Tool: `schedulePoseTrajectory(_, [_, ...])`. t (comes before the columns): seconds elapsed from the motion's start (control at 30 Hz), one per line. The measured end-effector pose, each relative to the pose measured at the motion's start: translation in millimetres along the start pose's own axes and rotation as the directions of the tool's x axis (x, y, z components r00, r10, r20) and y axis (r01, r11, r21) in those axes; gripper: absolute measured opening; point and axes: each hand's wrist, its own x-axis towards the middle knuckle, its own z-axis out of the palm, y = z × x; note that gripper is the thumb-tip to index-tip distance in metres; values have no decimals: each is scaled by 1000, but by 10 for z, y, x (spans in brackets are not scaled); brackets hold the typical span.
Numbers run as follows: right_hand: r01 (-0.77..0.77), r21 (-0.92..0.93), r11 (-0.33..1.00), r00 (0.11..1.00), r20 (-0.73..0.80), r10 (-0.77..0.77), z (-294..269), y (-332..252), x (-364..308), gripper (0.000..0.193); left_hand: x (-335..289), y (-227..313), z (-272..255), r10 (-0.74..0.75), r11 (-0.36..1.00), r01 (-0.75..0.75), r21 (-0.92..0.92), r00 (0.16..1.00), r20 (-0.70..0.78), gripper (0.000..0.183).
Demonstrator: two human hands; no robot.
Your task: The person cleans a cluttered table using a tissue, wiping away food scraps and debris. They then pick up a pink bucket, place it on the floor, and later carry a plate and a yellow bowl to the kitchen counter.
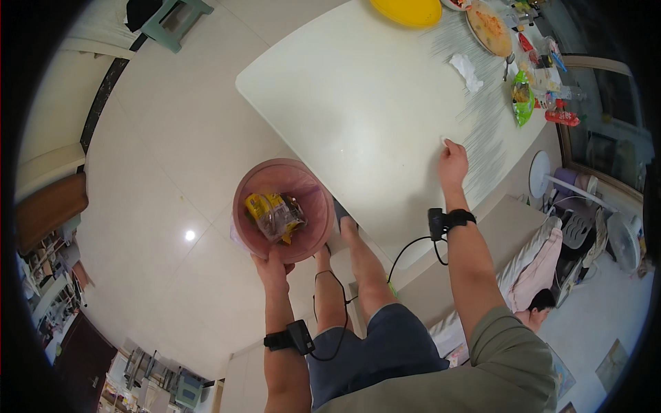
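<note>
Over a pale tiled floor [158,158], a large white tabletop [372,124] is filling the upper middle of the view, one rounded corner pointing left. Just beside its left edge, a round pink bin [279,177] is facing upward with its mouth open; whether it is touching that edge is hard to tell. At the far end of the tabletop, a yellow plate [407,9] and a round platter [497,48] with food on it are sitting near each other. Inside the bin, a crumpled yellow and clear packet [275,215] is lying. A green packet [522,98] is resting toward the right side of the tabletop.

The person's left grip [274,268] is closing around the bin's near rim. The right grip [454,163] is reaching over the tabletop, its fingertips pressing together on a small white scrap [444,140]; whether the scrap is touching the surface is unclear. Farther up, a crumpled white tissue [468,72] is lying well apart from that hand.

For good handling, the left grip should probably be holding the rim firmly and level, with the right grip pinching the scrap lightly and staying low.
</note>
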Motion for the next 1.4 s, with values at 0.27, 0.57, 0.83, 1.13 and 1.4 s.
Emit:
schedulePoseTrajectory(0.27, [8,470,883,577,719,-388,-194,-2179,-1653,22,-137,-220,-18,11,996,-5,90,998,-58,52])
schedulePoseTrajectory(0.57, [3,168,986,989,147,-28,-87,-728,-954,31,-216,-436,-28,-69,996,66,-57,997,-45,57])
schedulePoseTrajectory(0.83, [411,597,689,621,370,-691,430,-2195,-1559,28,-51,-328,-65,-57,996,55,-72,998,-22,46])
schedulePoseTrajectory(1.13, [451,319,834,877,15,-480,1184,-2778,682,19,687,180,-79,111,960,-102,-260,994,20,26])
schedulePoseTrajectory(1.4, [750,510,421,238,387,-891,1409,-3293,-545,20,803,552,-19,112,983,-140,-114,967,-228,49])
